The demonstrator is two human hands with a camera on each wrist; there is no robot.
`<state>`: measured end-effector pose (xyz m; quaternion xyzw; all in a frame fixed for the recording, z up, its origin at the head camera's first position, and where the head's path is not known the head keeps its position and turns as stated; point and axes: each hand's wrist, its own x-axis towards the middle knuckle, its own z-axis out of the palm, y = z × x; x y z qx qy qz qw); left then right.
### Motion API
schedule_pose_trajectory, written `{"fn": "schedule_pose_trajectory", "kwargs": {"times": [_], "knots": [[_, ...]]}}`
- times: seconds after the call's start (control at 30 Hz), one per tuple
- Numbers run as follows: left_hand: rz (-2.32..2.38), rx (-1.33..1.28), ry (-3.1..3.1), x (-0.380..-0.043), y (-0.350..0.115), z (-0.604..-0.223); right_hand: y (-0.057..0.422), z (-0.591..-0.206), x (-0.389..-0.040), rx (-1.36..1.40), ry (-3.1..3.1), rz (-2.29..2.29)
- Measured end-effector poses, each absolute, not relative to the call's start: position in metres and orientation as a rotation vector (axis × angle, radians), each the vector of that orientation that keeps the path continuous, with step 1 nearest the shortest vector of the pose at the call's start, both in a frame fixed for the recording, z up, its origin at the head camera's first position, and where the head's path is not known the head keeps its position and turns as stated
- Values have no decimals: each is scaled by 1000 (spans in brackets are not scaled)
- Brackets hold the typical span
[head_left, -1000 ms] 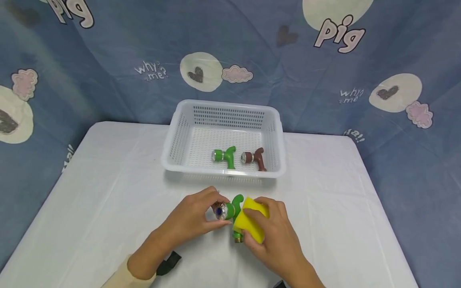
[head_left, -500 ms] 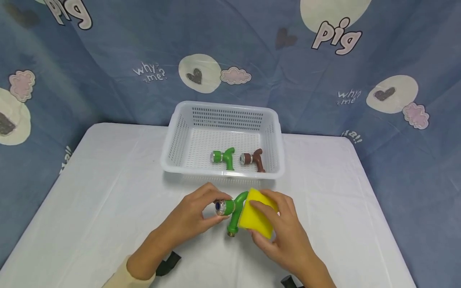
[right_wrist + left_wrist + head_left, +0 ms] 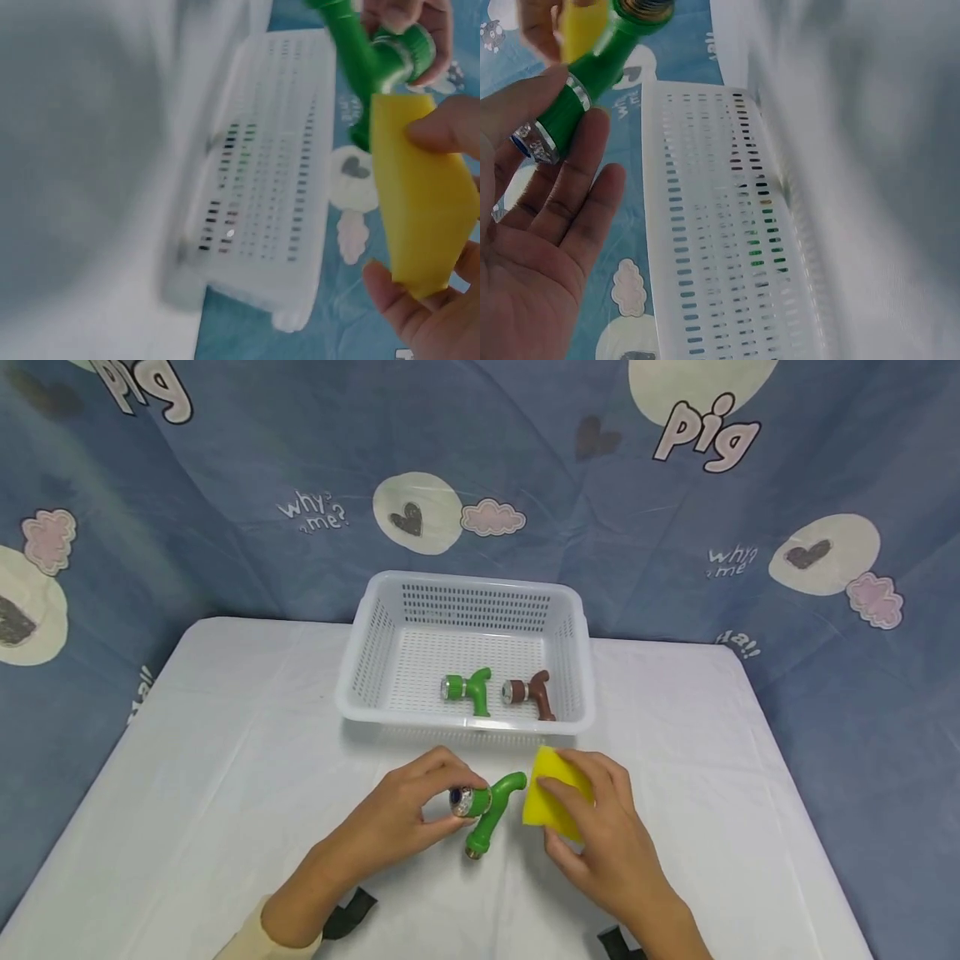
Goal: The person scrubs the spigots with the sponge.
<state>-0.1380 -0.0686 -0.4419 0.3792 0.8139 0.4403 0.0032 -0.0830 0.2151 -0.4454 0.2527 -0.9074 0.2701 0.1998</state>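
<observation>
My left hand [image 3: 416, 797] pinches a green faucet [image 3: 491, 818] by its round knob end, thumb below and fingers above in the head view. The faucet's spout points up to the right, and its brass threaded end [image 3: 646, 7] shows in the left wrist view. To the right, my right hand [image 3: 600, 827] grips a yellow sponge [image 3: 553, 797] between thumb and fingers. A small gap separates sponge and faucet in the head view. Seen from the right wrist, the sponge [image 3: 420, 195] is slightly bent and overlaps the faucet's lower part.
A white perforated basket [image 3: 465, 723] stands behind the hands on the white-covered table [image 3: 225, 760]. Inside it lie another green faucet [image 3: 477, 689] and a brown faucet [image 3: 538, 693]. A blue printed cloth [image 3: 525, 460] hangs behind the table. Black straps [image 3: 351, 913] show by the wrists.
The right hand has drawn the sponge rightward and slightly up, off the faucet's body. In the left hand, the faucet has turned so its spout leans right and its threaded end shifts left.
</observation>
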Motion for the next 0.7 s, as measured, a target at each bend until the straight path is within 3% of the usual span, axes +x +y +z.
{"fn": "schedule_pose_trajectory", "kwargs": {"times": [0.3, 0.7], "knots": [[1257, 1310, 2563, -134, -64, -441, 205, -438, -85, 907, -2489, 879], [1115, 1339, 2671, -133, -65, -436, 227, -443, -85, 673, -2588, 920]]}}
